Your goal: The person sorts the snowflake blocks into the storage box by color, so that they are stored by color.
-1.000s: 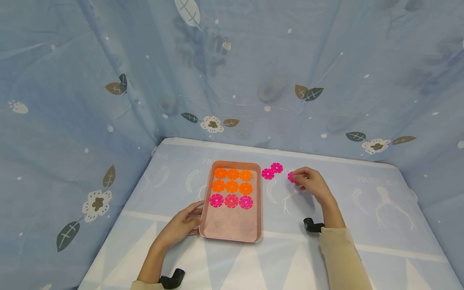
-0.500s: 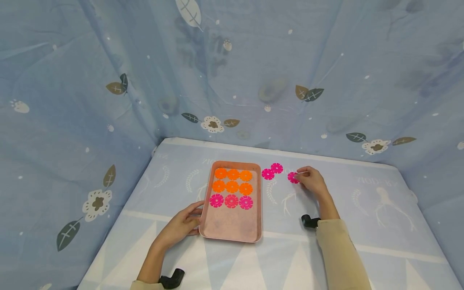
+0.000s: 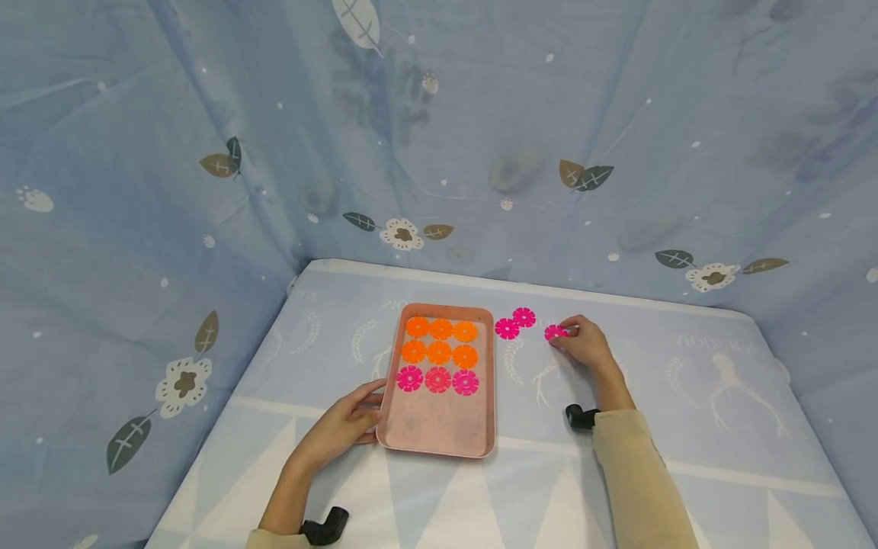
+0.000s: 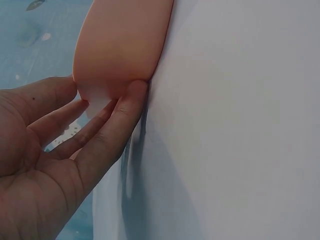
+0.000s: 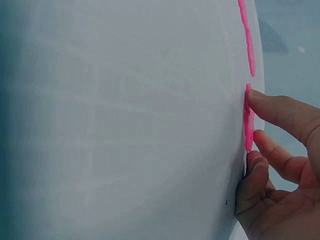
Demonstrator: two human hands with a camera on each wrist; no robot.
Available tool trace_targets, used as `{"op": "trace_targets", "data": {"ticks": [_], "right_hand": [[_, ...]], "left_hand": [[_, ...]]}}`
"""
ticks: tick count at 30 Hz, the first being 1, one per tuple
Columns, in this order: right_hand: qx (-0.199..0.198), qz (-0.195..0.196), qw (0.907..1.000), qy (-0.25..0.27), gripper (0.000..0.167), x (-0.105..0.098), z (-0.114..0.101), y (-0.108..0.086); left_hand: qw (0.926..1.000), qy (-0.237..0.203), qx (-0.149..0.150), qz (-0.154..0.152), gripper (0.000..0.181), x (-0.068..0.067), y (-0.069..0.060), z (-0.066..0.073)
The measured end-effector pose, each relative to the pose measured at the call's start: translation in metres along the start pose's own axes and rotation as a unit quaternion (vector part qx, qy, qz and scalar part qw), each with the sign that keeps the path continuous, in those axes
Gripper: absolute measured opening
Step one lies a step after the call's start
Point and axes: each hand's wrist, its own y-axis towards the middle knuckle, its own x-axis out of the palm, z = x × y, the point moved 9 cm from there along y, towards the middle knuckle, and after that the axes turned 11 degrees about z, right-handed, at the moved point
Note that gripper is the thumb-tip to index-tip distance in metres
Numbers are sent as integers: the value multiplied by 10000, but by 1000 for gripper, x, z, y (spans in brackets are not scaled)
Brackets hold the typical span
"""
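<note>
A pink notched plastic snowflake disc (image 3: pixel 552 333) lies on the table, right of the tray. My right hand (image 3: pixel 588 347) pinches its near edge, thumb and a fingertip touching it; in the right wrist view the thumb rests on the disc (image 5: pixel 248 120), seen nearly edge-on. My left hand (image 3: pixel 346 419) rests its fingertips against the outer left side of a shallow pink tray (image 3: pixel 439 435). In the left wrist view, the spread fingers touch the tray's outer wall (image 4: pixel 120 45). Orange discs (image 3: pixel 439 353) fill two rows in the tray, with a row of pink discs (image 3: pixel 437 380) below.
Two more pink discs (image 3: pixel 507 329) lie touching or overlapping between the tray and my right hand. A patterned pale cloth (image 3: pixel 686 412) covers the table. Blue printed curtains (image 3: pixel 480 152) stand behind and at the sides. Black wrist mounts (image 3: pixel 581 417) stick out from both wrists.
My right hand draws slightly right off the pink disc, then its fingers come back onto the edge. The disc stays almost in place. My left hand and the tray hold still.
</note>
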Motion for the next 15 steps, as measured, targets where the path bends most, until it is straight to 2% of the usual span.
{"op": "trace_targets", "data": {"ticks": [6, 15], "right_hand": [[97, -150, 9998, 48, 48, 1, 0, 1], [216, 60, 9995, 200, 36, -5, 5, 2]], "left_hand": [[10000, 39, -20, 19, 55, -1, 0, 0], [10000, 53, -15, 6, 55, -1, 0, 0]]}}
